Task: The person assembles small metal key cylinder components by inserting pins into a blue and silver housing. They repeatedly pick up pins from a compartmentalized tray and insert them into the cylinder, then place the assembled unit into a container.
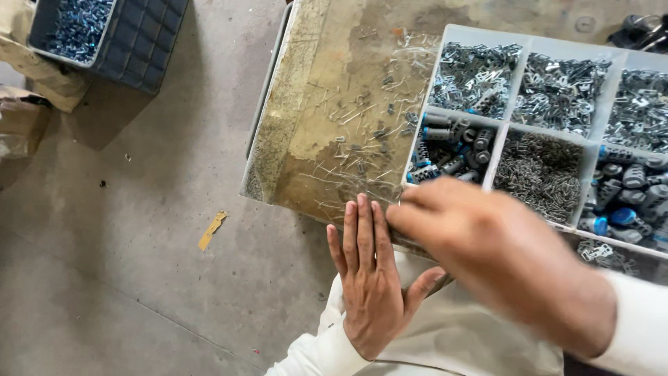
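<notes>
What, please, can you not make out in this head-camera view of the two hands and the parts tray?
- Right hand: motion-blurred, so its fingertips and anything held in them are unclear.
- White compartmented plastic tray: its right side is cut off by the frame edge, and the right hand covers its near-left corner.
- Small shiny metal clips: too small to tell their shape.
- Left hand: palm faces down, so its underside is hidden.

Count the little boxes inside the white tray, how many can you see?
6 in the white tray: three in the back row, three in front. More may lie beyond the picture's right edge.
</notes>
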